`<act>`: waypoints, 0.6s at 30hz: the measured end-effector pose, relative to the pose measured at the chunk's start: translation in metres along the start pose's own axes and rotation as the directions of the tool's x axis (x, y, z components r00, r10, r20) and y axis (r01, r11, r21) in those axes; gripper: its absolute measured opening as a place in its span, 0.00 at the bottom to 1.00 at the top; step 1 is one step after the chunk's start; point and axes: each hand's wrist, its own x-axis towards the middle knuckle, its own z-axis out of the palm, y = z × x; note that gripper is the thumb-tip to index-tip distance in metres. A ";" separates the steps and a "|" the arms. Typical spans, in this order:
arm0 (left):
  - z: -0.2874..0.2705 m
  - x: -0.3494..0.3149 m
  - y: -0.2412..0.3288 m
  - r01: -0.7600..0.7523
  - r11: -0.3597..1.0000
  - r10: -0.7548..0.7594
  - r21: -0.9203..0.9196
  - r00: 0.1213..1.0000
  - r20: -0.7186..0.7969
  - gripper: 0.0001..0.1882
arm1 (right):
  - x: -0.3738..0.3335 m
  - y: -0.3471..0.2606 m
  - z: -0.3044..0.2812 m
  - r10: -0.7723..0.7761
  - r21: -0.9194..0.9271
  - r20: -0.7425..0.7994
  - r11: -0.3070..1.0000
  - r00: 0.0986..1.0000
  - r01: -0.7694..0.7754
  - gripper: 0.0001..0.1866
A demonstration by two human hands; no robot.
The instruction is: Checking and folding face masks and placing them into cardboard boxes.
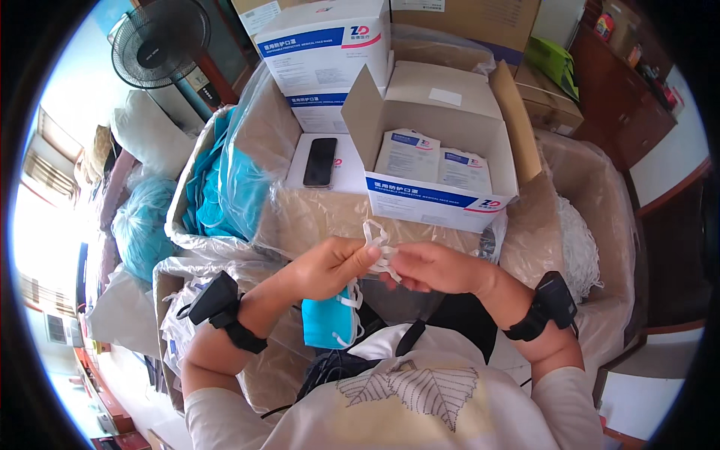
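Note:
My left hand (330, 266) is closed, with its thumb and forefinger pinching looped white elastic straps (372, 234) in front of my body. My right hand (442, 268) meets it from the other side, fingers drawn together on the same straps. Just below my left hand is a bright blue face mask (322, 322) with white ear loops along its right side. Whether that mask hangs from my hand or rests on my lap, I cannot tell.
Beyond my hands stands an open white-and-blue carton (442, 199) holding white packets (409, 156). A black phone (320, 163) lies on a white box left of it. Blue masks (214, 195) fill a lined box at left; white elastic straps (577, 251) fill one at right.

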 end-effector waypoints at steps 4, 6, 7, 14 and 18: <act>0.005 0.008 -0.001 -0.056 0.986 0.065 0.159 0.997 -0.049 0.22 | 0.006 0.011 0.008 0.012 0.005 0.022 1.000 1.000 -0.012 0.19; 0.000 0.010 -0.003 -0.106 0.941 0.118 0.321 0.993 -0.020 0.21 | 0.006 0.014 0.009 0.041 0.023 0.017 0.999 0.999 -0.042 0.18; -0.010 0.009 -0.005 -0.142 0.892 0.151 0.429 0.988 0.013 0.20 | 0.004 0.016 0.008 0.042 -0.049 0.006 0.998 0.999 -0.041 0.17; -0.024 -0.017 -0.005 -0.329 0.741 0.269 0.586 0.944 0.191 0.18 | -0.051 -0.006 0.000 0.104 -0.434 0.065 0.899 0.992 -0.066 0.14; -0.023 -0.020 -0.006 -0.355 0.707 0.266 0.612 0.935 0.236 0.17 | -0.066 -0.010 -0.002 0.178 -0.414 0.060 0.900 0.982 -0.137 0.13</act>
